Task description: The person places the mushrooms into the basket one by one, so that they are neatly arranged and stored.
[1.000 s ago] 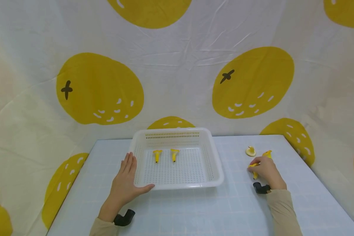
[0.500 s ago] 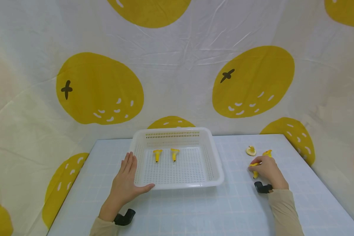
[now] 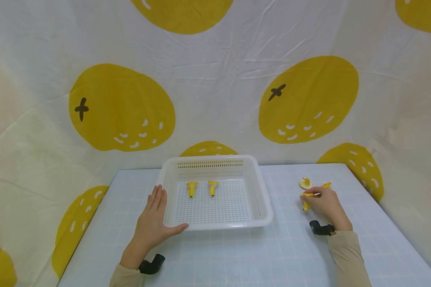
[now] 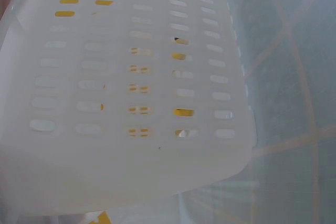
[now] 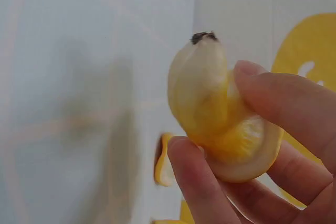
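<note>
In the head view a white perforated plastic basket (image 3: 219, 227) stands mid-table. Two small yellow mushrooms, a left one (image 3: 191, 189) and a right one (image 3: 212, 188), lie inside it. My left hand (image 3: 151, 225) rests along the basket's left side, fingers straight, thumb out at the front rim. To the right of the basket, my right hand (image 3: 327, 203) pinches another yellow mushroom (image 5: 197, 93) between thumb and fingers. That mushroom's pale stem has a dark tip, pointing up in the right wrist view. Close by lie a cap-up mushroom (image 3: 305, 183) and one partly hidden mushroom (image 3: 327, 185).
A pale blue checked cloth covers the table (image 3: 230, 259). Behind it hangs a white curtain (image 3: 215, 111) printed with big yellow fruit. Black wrist devices sit at the left wrist (image 3: 152, 264) and right wrist (image 3: 321, 228). Basket wall (image 4: 126, 166) fills most of the left wrist view.
My right hand has lifted the pinched mushroom slightly, up and leftward in the head view. The left hand and the basket stay where they were.
</note>
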### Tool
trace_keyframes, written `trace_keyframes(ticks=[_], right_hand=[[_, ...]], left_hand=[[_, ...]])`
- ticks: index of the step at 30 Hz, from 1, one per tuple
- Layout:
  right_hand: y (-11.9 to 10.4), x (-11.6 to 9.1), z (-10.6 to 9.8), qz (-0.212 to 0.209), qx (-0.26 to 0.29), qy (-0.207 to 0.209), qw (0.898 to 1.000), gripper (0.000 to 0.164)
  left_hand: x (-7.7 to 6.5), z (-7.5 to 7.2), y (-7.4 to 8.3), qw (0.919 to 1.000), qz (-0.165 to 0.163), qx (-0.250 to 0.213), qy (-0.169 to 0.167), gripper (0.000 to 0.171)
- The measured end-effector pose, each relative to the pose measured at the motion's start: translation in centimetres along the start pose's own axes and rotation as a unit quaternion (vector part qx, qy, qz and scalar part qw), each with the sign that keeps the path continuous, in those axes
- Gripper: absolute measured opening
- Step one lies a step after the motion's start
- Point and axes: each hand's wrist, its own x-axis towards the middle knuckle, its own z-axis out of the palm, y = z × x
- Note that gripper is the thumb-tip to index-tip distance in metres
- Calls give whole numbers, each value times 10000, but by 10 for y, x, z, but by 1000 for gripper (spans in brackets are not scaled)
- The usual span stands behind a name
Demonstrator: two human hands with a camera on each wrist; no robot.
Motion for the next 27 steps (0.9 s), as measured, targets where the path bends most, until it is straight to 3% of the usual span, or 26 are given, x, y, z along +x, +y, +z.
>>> trace_keyframes(ticks=[7, 19, 27], right_hand=[[-3, 0, -1, -271, 425, 277, 9983, 62], [-8, -1, -2, -756, 1350, 558, 9864, 51], [-21, -5, -5, -858, 1773, 579, 9787, 49]], left_hand=[[0, -2, 1, 9999, -45, 31, -86, 127], [0, -3, 1, 9999, -57, 49, -148, 127], [0, -3, 1, 9999, -11, 41, -92, 126]])
